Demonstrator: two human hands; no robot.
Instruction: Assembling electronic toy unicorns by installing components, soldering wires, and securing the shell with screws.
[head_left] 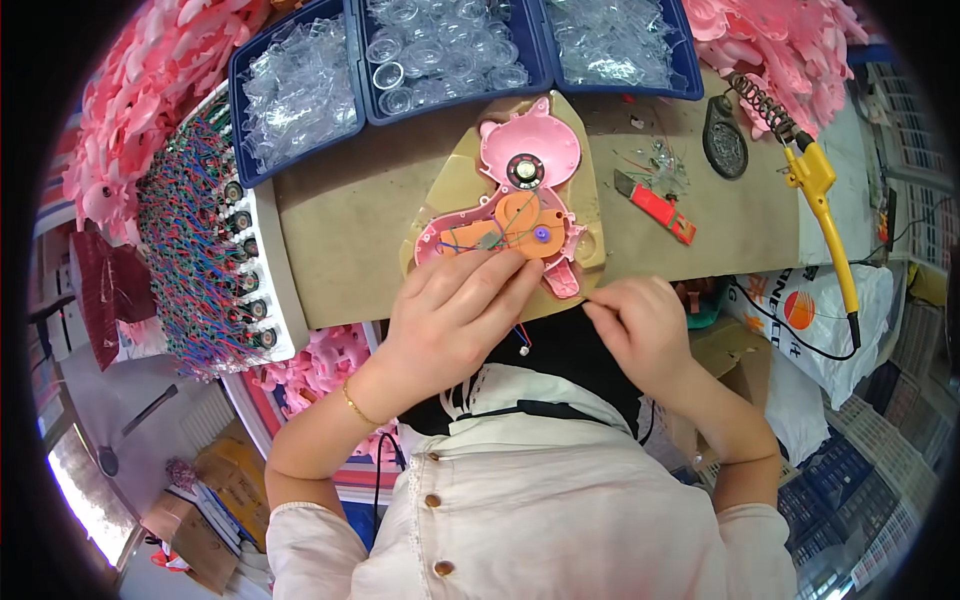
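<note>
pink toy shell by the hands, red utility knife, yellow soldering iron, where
Pink toy shell (554,152): head view, on its bare round end.
Red utility knife (659,211): head view, on its handle.
Yellow soldering iron (834,232): head view, on its handle.

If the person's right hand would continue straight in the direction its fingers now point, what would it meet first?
Probably the near edge of the yellowish holder, then the pink shell lying in it. Depth is unclear: the right hand may already touch that edge.

Shell half (548,148) in holder (591,205), cutter (660,212) to its right, bins (455,107) behind.
</note>
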